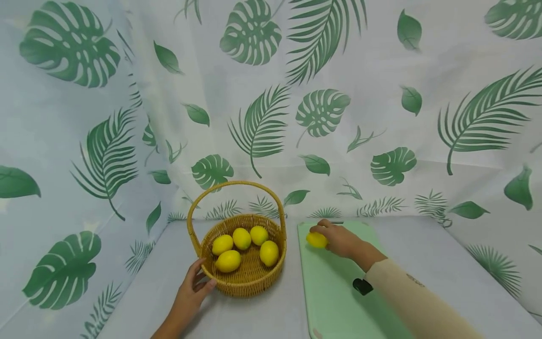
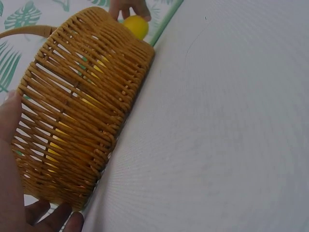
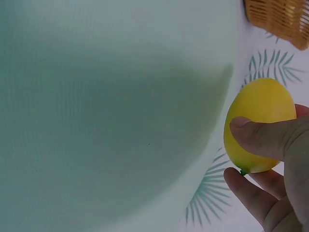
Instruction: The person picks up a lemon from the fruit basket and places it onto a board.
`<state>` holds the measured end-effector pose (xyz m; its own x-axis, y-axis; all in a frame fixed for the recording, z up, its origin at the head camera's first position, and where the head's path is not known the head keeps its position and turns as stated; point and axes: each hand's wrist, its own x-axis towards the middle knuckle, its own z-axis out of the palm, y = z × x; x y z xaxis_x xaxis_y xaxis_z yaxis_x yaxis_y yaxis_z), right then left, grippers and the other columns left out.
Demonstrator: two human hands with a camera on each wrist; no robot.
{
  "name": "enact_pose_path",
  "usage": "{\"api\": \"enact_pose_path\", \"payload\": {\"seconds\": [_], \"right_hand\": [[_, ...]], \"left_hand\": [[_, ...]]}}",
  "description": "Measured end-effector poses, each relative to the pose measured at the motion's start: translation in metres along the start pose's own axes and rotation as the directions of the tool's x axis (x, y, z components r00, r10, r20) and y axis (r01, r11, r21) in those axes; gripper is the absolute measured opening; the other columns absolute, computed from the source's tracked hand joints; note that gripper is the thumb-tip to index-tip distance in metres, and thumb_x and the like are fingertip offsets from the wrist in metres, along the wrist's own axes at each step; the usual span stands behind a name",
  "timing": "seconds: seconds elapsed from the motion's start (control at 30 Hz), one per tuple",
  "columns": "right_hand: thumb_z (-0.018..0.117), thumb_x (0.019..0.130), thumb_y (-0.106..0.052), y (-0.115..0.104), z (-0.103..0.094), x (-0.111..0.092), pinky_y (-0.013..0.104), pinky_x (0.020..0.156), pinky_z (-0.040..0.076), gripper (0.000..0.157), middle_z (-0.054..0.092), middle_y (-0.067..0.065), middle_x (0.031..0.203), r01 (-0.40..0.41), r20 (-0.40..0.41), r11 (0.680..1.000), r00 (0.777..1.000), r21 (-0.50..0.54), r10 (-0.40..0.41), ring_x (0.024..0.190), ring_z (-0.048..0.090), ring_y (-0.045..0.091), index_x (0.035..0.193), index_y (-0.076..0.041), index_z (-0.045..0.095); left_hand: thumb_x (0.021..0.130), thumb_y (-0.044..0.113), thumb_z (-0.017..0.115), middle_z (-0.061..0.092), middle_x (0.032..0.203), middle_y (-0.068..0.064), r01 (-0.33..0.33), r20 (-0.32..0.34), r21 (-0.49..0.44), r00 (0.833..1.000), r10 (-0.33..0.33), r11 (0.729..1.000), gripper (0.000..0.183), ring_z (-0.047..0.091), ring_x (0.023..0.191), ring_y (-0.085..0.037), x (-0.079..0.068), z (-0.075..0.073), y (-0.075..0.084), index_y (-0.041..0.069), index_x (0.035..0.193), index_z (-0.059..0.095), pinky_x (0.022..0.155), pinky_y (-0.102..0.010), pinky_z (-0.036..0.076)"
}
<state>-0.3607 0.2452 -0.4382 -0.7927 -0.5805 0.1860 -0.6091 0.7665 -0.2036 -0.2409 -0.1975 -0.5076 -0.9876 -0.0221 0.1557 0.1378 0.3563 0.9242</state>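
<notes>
My right hand (image 1: 338, 239) holds a yellow lemon (image 1: 316, 240) over the upper left part of a pale green cutting board (image 1: 326, 292). In the right wrist view the thumb lies across that lemon (image 3: 263, 99), with the fingers behind and below it. A round wicker basket (image 1: 245, 288) with a tall arched handle stands to the left of the board. Several lemons (image 1: 228, 261) lie inside it. My left hand (image 1: 192, 289) grips the basket's near left side, thumb and fingers spread around the woven wall (image 2: 91, 106).
The basket and board share a white-covered table (image 1: 275, 320). Behind and to the left hangs white cloth (image 1: 271, 75) printed with green leaves. The basket's handle (image 1: 237, 182) arches high above its rim. A black object (image 1: 362, 286) shows at the right sleeve's cuff.
</notes>
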Motion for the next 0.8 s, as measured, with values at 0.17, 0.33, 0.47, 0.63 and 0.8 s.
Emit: {"api": "enact_pose_path", "payload": {"seconds": [0.17,0.33,0.47,0.63,0.8], "right_hand": [[0.069,0.083,0.007,0.013,0.005,0.003,0.046,0.091,0.050,0.050,0.051,0.007,0.123,-0.024,-0.012,1.000,1.000,0.006,0.024,0.097,0.058,0.026,0.128,-0.014,0.060],[0.069,0.083,0.006,0.024,0.009,0.006,0.049,0.092,0.049,0.047,0.053,0.008,0.122,-0.040,-0.038,0.999,0.998,0.003,0.040,0.099,0.058,0.029,0.126,-0.013,0.062],[0.069,0.083,0.008,0.028,0.008,0.010,0.051,0.095,0.047,0.049,0.054,0.011,0.123,-0.051,-0.044,0.999,0.998,0.012,0.052,0.105,0.056,0.032,0.126,-0.012,0.061],[0.069,0.085,0.005,0.026,0.009,0.016,0.051,0.098,0.044,0.049,0.052,0.011,0.128,-0.083,0.007,0.996,0.997,0.022,0.083,0.111,0.054,0.032,0.130,-0.015,0.060],[0.069,0.086,0.005,0.022,0.010,0.019,0.051,0.099,0.044,0.049,0.051,0.012,0.129,-0.098,0.013,0.994,0.995,0.044,0.098,0.110,0.054,0.032,0.130,-0.013,0.059]], "left_hand": [[0.092,0.030,0.069,0.032,0.153,-0.012,-0.009,-0.006,-0.015,1.000,0.009,1.000,0.067,0.043,0.131,-0.034,0.001,-0.001,0.001,0.024,0.148,0.033,0.100,-0.040,0.045],[0.092,0.030,0.070,0.034,0.152,-0.015,-0.021,-0.008,-0.006,1.000,0.021,1.000,0.067,0.045,0.129,-0.035,0.000,0.000,0.000,0.022,0.148,0.033,0.098,-0.037,0.047],[0.092,0.030,0.070,0.034,0.152,-0.015,-0.016,-0.008,-0.007,1.000,0.016,1.000,0.067,0.045,0.129,-0.035,0.000,0.000,-0.002,0.023,0.147,0.034,0.097,-0.036,0.047],[0.092,0.030,0.070,0.034,0.152,-0.012,-0.014,-0.008,-0.009,1.000,0.014,1.000,0.067,0.045,0.129,-0.034,0.002,-0.001,-0.004,0.025,0.147,0.033,0.097,-0.034,0.047],[0.092,0.025,0.070,0.034,0.152,-0.013,-0.035,-0.005,-0.043,0.999,0.035,0.998,0.067,0.046,0.128,-0.033,0.002,-0.001,-0.004,0.022,0.148,0.033,0.097,-0.033,0.047]]}}
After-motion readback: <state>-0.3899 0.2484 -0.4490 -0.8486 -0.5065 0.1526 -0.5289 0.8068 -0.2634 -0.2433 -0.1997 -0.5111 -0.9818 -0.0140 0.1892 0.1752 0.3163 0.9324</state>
